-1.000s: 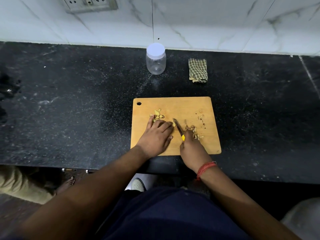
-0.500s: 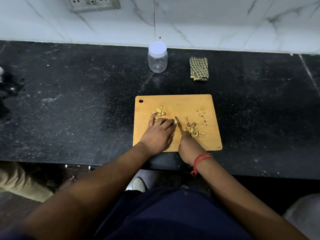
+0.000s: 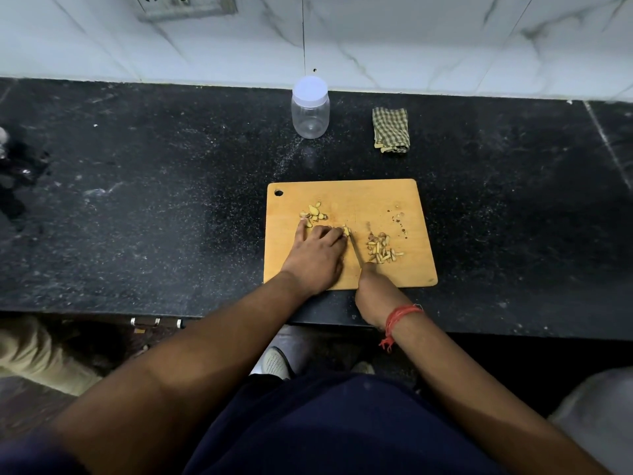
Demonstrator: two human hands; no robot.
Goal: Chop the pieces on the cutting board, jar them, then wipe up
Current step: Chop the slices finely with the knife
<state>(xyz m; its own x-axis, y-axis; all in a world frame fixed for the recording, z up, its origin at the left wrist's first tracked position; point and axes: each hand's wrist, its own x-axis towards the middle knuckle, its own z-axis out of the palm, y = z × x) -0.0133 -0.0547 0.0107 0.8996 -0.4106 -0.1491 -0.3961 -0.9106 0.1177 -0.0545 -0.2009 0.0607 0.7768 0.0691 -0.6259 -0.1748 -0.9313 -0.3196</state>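
Left hand point(image 3: 317, 257) palm-down, fingers point(image 3: 329, 234) curled — right hand point(image 3: 373, 286) fisted, thread-banded wrist angled inward
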